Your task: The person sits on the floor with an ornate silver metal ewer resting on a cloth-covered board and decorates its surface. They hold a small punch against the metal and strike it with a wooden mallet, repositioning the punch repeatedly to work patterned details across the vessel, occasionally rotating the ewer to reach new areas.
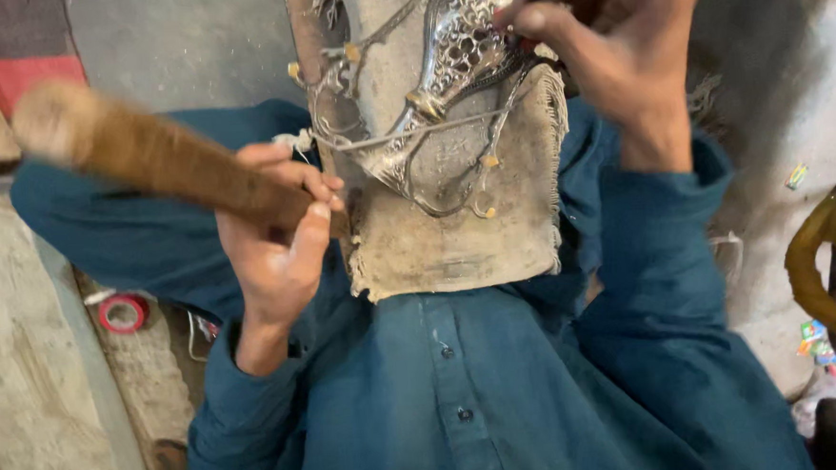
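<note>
My left hand (280,237) is clenched around the brown wooden mallet handle (147,159), just left of the frayed beige cloth pad (456,233). My right hand (608,34) pinches the pierced silver filigree ornament (452,57) lying on that pad; I'd pin it flat and strike lightly.

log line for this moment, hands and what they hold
left hand: grips wooden handle, raised | right hand: pinches silver filigree piece | piece lies on frayed cloth pad
</note>
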